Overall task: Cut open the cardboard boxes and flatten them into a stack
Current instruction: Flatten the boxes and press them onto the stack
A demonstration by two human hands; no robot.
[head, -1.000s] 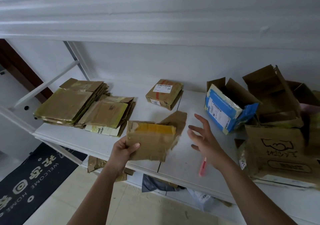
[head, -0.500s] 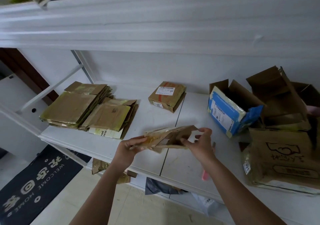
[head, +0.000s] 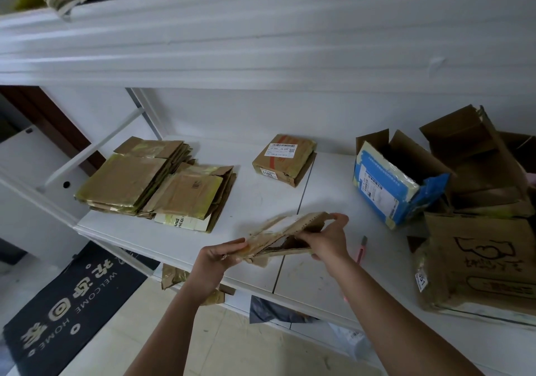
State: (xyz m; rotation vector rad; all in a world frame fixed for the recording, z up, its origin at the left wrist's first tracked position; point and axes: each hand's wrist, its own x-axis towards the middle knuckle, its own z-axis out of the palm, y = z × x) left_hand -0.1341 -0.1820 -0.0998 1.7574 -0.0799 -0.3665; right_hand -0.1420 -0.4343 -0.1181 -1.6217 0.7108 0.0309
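Held above the near edge of the white shelf: 1 small cut cardboard box, half collapsed, nearly flat, not touching the surface. Left hand gripping its left end, thumb on top, other fingers hidden underneath. Right hand gripping the right end, fingers curled over the far edge, thumb side pressing the near panel. Both ends pinched, middle free.

Probably very light and thin; soft and worn at the folds, torn tape hanging, so likely to bend or tear if pulled hard. Better to hold by the 2 short ends, close to the creases, and press the panels together, not to pull on the loose flaps.

Far left: stack of flattened boxes, in 2 overlapping piles. Far middle: 1 closed box. Right: blue box, open, beside more open brown boxes. Pink cutter lying just right of the right hand.
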